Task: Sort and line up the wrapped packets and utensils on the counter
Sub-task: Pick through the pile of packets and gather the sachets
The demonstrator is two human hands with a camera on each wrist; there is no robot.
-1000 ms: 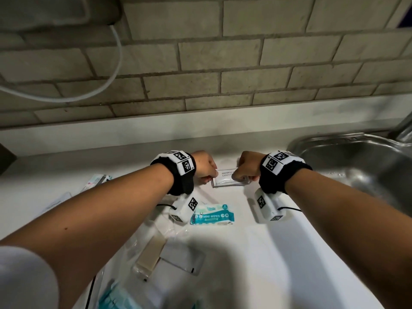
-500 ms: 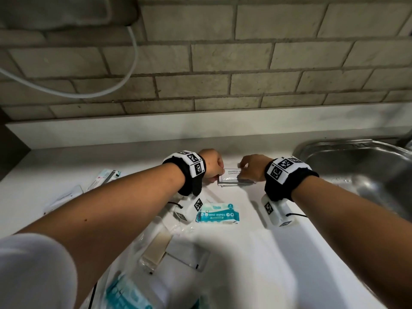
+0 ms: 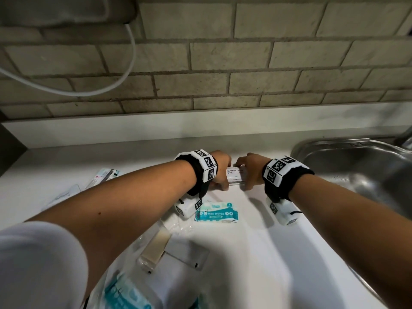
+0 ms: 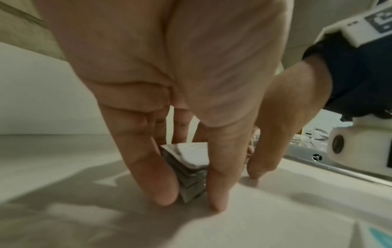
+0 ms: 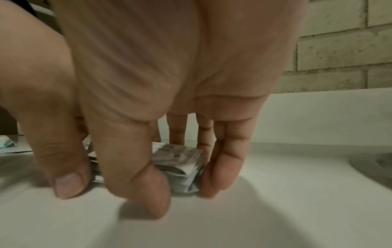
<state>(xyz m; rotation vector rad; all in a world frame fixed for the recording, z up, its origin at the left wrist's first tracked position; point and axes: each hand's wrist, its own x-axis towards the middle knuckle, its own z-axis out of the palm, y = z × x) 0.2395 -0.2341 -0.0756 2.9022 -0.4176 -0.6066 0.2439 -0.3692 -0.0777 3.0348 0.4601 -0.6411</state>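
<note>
1. We have both hands on a small stack of shampoo sachets lying flat on the tabletop near the back wall, left of the sink.
2. Our left hand has its fingers pointing down, pinching the stack's left end; our right hand clamps the right end the same way, fingers and thumb set on either side.
3. Compared with a second ago, the hands have closed in: then a clear stretch of sachet showed between them, now only part of the printed top shows. The sachets look squared into one neat pile, its edges roughly flush in the wrist views.
4. We judge this group nearly done, so letting go comes next.
5. Still unsorted nearer to us: the mini wipes pack, clear wrapped packets, and long wrapped items off to the left.
</note>
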